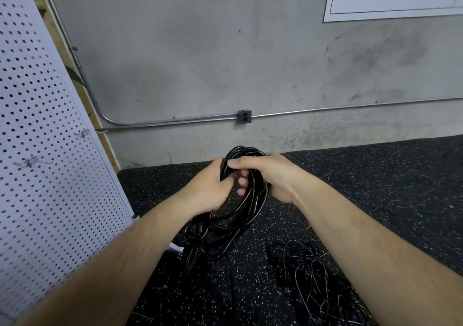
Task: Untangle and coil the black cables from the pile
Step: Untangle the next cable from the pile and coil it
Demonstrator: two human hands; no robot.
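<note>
While a person's left-hand grip curls round one side of a glossy black coiled cable bundle at the centre of the frame, the right-hand grip clasps the opposite side, thumb laid across the top loops. Strands trail from the bundle down to the black speckled rubber floor. A loose tangle of thin black cables lies at lower right. A white perforated panel stands at left; a grey outlet box sits on the concrete wall above centre.
</note>
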